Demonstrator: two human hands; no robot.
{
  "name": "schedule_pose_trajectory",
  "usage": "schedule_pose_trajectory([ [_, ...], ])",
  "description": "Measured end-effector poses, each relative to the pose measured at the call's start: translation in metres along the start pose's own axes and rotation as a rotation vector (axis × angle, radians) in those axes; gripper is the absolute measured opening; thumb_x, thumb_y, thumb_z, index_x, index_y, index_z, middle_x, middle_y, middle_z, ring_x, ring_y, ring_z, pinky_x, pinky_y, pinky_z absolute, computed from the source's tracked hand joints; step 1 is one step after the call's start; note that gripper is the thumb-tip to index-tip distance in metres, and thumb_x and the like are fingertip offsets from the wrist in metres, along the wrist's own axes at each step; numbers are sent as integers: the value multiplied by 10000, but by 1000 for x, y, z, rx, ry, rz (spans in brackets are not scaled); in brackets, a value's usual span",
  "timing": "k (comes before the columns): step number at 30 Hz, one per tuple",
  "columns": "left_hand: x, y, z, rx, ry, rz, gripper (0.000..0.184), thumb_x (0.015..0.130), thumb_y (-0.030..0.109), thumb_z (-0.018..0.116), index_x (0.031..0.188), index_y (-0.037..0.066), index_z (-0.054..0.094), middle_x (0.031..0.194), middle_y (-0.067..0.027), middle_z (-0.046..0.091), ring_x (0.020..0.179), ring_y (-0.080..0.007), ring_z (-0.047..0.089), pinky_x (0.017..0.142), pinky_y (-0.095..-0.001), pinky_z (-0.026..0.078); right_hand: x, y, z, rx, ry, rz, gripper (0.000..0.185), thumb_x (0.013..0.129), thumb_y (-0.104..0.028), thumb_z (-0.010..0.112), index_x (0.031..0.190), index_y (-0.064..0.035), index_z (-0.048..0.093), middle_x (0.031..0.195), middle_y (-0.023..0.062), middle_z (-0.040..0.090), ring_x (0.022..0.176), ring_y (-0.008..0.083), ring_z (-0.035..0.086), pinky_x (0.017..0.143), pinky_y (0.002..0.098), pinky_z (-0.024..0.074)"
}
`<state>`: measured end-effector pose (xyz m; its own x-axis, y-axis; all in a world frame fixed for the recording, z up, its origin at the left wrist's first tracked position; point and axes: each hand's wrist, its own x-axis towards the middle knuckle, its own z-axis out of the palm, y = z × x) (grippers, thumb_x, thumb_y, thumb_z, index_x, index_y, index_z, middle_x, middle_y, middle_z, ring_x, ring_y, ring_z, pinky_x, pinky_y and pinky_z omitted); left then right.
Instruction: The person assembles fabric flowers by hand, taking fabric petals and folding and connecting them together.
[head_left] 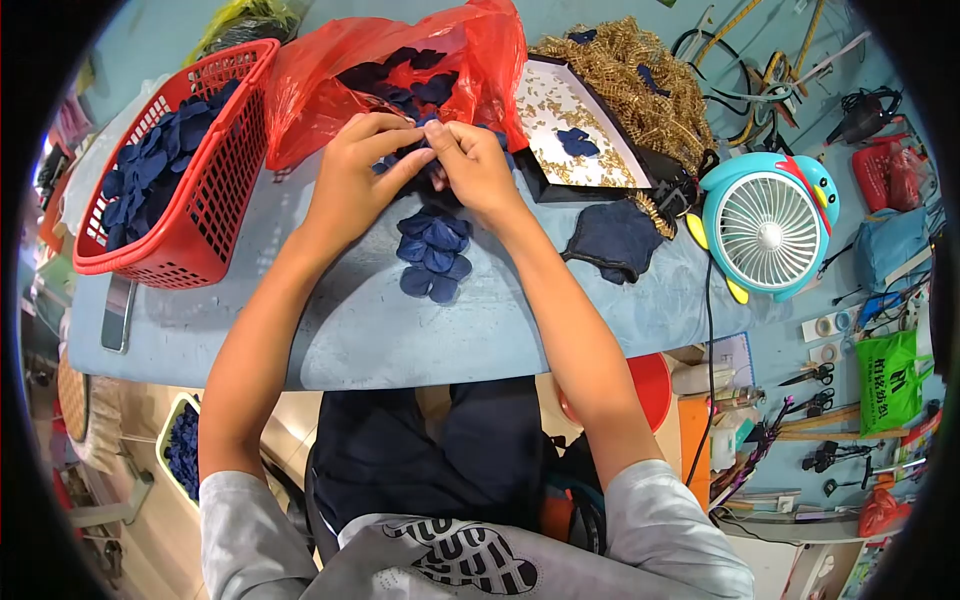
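Note:
My left hand (362, 170) and my right hand (477, 172) meet above the table, thumbs and fingertips pinched together. Between and under them show dark blue fabric petals (402, 153), mostly covered by the fingers. Just below, a small cluster of blue fabric petals (433, 257) lies flat on the table. Behind my hands, an open red plastic bag (310, 98) holds more of these petals. To the right stands a black-edged tray (535, 110) with a white bottom, scattered gold bits and one blue petal piece (577, 142).
A red basket (225, 215) full of blue petals stands left, near a phone (117, 315). Gold trim (640, 80) is heaped behind the tray. A dark blue cloth piece (612, 240) and a penguin-shaped fan (768, 230) are on the right; the fan's cable hangs over the table edge.

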<state>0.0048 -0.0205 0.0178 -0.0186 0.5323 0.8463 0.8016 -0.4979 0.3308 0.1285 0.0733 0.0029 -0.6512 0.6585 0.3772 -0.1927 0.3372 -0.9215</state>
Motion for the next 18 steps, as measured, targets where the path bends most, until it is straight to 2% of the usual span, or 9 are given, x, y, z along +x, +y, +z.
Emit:
schedule_pose_trajectory([
  [3, 0, 5, 0, 71, 0, 16, 215, 694, 41, 677, 903, 6, 646, 881, -103, 598, 829, -229, 562, 718, -315, 447, -2, -8, -2, 166, -93, 69, 387, 886, -356, 507, 660, -41, 525, 529, -16, 460, 446, 50, 420, 422, 201, 341],
  [6, 1, 10, -2, 11, 33, 13, 181, 686, 11, 672, 865, 8, 647, 868, -97, 595, 816, -227, 554, 716, -314, 441, -5, -14, -2, 169, -91, 69, 415, 864, -408, 520, 664, -44, 527, 526, -21, 443, 450, 48, 420, 420, 196, 342],
  [9, 6, 15, -9, 120, 92, 99, 142, 696, -17, 647, 836, 5, 637, 872, -95, 593, 811, -230, 553, 729, -309, 436, -8, -20, 0, 249, -137, 89, 423, 850, -423, 533, 655, -47, 523, 518, -25, 430, 450, 49, 416, 421, 199, 341],
  [10, 8, 19, -13, 177, 171, 123, 118, 749, -15, 602, 865, -1, 615, 864, -96, 595, 830, -220, 556, 756, -310, 432, -7, -18, -3, 270, -181, 72, 400, 856, -393, 542, 637, -61, 498, 510, -27, 420, 448, 49, 411, 421, 200, 340],
  [13, 26, 33, -56, 294, 576, 60, 102, 778, 36, 599, 872, -1, 591, 813, -78, 597, 739, -220, 548, 670, -307, 444, -6, -17, -5, 211, -159, 62, 381, 863, -358, 547, 618, -78, 464, 507, -26, 421, 448, 48, 408, 417, 199, 335],
  [15, 35, 45, -102, 337, 794, -74, 115, 820, 78, 572, 893, -10, 585, 776, -93, 613, 699, -213, 579, 647, -312, 459, -3, -21, -4, 157, -105, 96, 317, 870, -314, 546, 664, -81, 488, 535, -25, 453, 460, 47, 424, 419, 196, 336],
  [17, 47, 56, -154, 602, 732, -104, 145, 836, 116, 552, 909, -4, 586, 761, -121, 629, 688, -214, 611, 627, -306, 467, -4, -13, -7, 129, -95, 131, 281, 871, -317, 543, 725, -77, 531, 568, -35, 470, 474, 49, 433, 417, 193, 333],
  [18, 48, 46, -182, 732, 554, -166, 174, 838, 152, 551, 921, 3, 585, 775, -135, 633, 719, -222, 620, 642, -308, 468, -6, -21, -4, 184, -115, 166, 192, 875, -255, 543, 866, -63, 534, 627, -12, 518, 505, 60, 465, 441, 197, 361],
])
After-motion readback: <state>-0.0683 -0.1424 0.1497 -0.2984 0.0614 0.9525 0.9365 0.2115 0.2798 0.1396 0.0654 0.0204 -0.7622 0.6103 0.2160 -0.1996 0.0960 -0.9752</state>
